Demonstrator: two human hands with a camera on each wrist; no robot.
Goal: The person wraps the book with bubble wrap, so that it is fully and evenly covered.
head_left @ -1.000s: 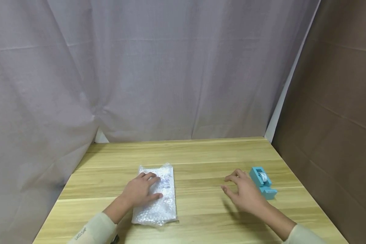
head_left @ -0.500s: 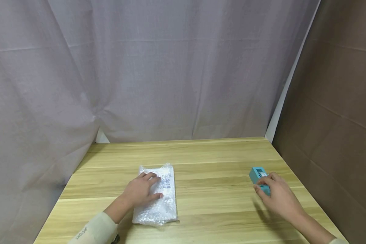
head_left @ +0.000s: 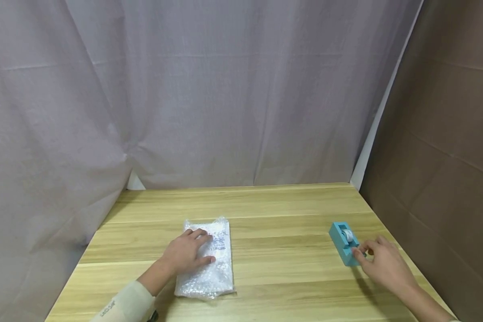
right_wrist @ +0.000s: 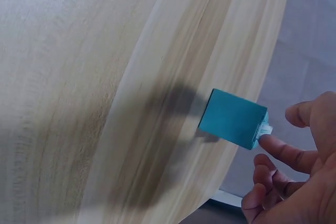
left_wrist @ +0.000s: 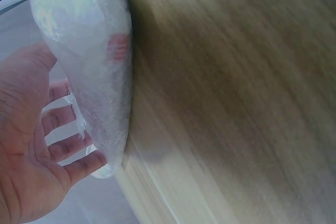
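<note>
A bubble-wrapped packet (head_left: 213,277) with blue writing lies flat on the table. My left hand (head_left: 187,252) rests on its left part, fingers spread. In the left wrist view the fingers (left_wrist: 65,116) lie against the far side of the wrap (left_wrist: 100,66). At the right, a teal tape dispenser (head_left: 340,241) holds a small roll of tape (head_left: 348,235). My right hand (head_left: 384,264) is at its near end. In the right wrist view one fingertip (right_wrist: 266,141) touches the whitish tape end on the dispenser (right_wrist: 233,118), with the thumb apart from it.
The wooden table (head_left: 281,223) spreads between the packet and the dispenser. A grey curtain (head_left: 225,89) hangs behind it, and a brown cloth wall (head_left: 446,156) stands along the right edge. A small dark object (head_left: 154,315) shows beside the left sleeve.
My right hand has moved right, over the tape dispenser and then to its near right end, uncovering the roll. The left hand has stayed on the packet.
</note>
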